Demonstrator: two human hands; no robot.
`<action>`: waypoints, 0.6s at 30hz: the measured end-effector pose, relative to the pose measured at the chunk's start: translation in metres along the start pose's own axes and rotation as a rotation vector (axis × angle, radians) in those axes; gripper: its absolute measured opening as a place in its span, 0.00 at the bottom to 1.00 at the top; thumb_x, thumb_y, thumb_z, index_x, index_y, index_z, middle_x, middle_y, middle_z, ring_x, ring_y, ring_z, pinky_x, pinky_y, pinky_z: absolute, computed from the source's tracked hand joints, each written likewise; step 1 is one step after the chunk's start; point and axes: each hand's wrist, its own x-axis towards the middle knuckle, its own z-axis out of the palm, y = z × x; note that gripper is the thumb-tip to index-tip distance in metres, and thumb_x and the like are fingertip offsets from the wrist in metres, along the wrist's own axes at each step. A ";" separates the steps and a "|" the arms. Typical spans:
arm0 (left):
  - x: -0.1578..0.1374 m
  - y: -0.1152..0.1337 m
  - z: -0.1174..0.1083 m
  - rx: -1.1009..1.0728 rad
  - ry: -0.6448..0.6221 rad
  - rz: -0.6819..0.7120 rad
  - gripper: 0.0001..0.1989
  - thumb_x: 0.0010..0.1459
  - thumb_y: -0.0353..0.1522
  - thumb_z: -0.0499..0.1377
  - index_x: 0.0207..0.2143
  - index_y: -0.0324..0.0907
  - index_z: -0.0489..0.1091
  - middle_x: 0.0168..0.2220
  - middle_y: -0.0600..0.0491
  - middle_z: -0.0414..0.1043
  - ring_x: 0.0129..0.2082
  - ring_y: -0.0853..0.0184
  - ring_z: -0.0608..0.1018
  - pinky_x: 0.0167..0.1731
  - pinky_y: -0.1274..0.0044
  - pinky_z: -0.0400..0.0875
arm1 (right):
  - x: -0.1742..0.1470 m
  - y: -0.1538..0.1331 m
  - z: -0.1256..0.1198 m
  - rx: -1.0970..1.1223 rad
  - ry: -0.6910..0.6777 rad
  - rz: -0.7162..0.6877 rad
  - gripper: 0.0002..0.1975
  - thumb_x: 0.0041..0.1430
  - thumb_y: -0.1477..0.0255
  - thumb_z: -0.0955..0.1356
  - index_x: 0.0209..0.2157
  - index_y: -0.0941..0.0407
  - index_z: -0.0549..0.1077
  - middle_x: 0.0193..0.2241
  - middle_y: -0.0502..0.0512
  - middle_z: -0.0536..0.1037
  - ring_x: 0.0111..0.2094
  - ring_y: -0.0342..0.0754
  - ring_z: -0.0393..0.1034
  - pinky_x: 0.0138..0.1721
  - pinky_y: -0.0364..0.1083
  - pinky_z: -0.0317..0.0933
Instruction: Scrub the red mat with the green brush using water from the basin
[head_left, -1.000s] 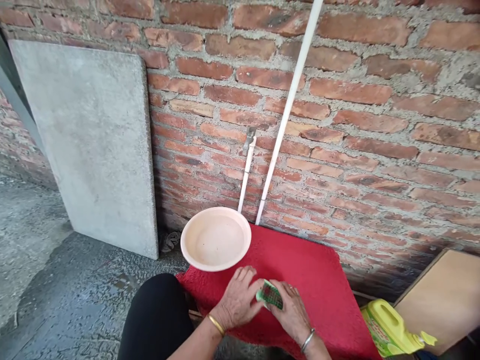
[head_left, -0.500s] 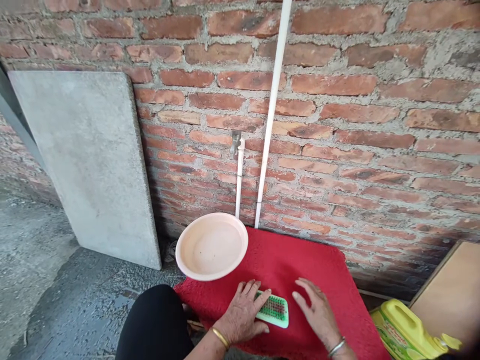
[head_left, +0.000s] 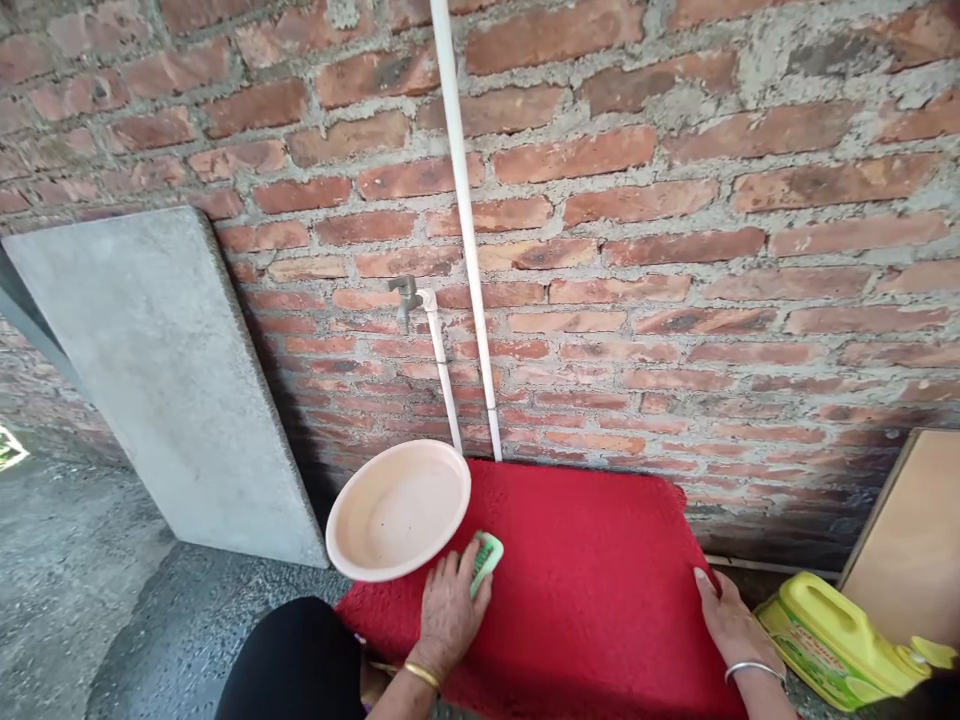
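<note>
The left hand [head_left: 452, 608], half curled, has the green scrubbing brush [head_left: 490, 556] between thumb and fingers, its long axis slanting forward and right, near the pale plastic basin [head_left: 412, 515]; the right hand [head_left: 729, 622], farther off, touches the right edge of the red cloth [head_left: 585, 580], its grip unclear

- Brush [head_left: 489, 562]: pale green body, darker green bristles.
- Cloth [head_left: 585, 570]: deep red all over, without a print.
- Basin [head_left: 409, 500]: pale peach-pink, lighter inside, with a few dark specks.
- Gold bangle [head_left: 422, 675]: plain yellow gold.
- Silver bangle [head_left: 754, 668]: plain silver.
- Trousers [head_left: 292, 660]: solid black.
- Jug [head_left: 832, 635]: bright yellow; its label is green with reddish lettering.
- Wall [head_left: 574, 155]: orange-red bricks in staggered rows, grey mortar lines between.
- Pipes [head_left: 466, 220]: white.
- Tap [head_left: 406, 297]: dark grey.
- Slab [head_left: 150, 370]: light grey, faintly mottled.
- Board [head_left: 915, 530]: tan, darker along the edge.
- Floor [head_left: 82, 560]: grey, with a darker patch.
</note>
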 end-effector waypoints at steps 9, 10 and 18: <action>0.013 0.059 0.015 0.084 -0.005 0.043 0.28 0.58 0.38 0.60 0.61 0.44 0.65 0.45 0.46 0.70 0.44 0.56 0.73 0.46 0.65 0.70 | -0.006 -0.002 0.004 0.001 -0.027 -0.024 0.44 0.62 0.46 0.45 0.66 0.62 0.55 0.58 0.74 0.71 0.55 0.65 0.70 0.59 0.63 0.58; 0.014 0.070 0.016 0.062 -0.029 0.091 0.29 0.58 0.38 0.61 0.61 0.45 0.65 0.45 0.46 0.70 0.44 0.55 0.73 0.46 0.65 0.70 | -0.007 -0.002 0.004 -0.003 -0.037 -0.022 0.45 0.62 0.45 0.45 0.66 0.62 0.54 0.59 0.74 0.70 0.56 0.65 0.69 0.59 0.62 0.57; 0.042 0.048 0.005 0.146 -0.004 -0.051 0.24 0.61 0.37 0.58 0.60 0.43 0.66 0.43 0.46 0.71 0.42 0.58 0.75 0.41 0.70 0.71 | -0.011 -0.005 0.009 -0.025 -0.043 -0.007 0.43 0.63 0.47 0.44 0.67 0.62 0.52 0.57 0.77 0.71 0.57 0.63 0.69 0.57 0.62 0.59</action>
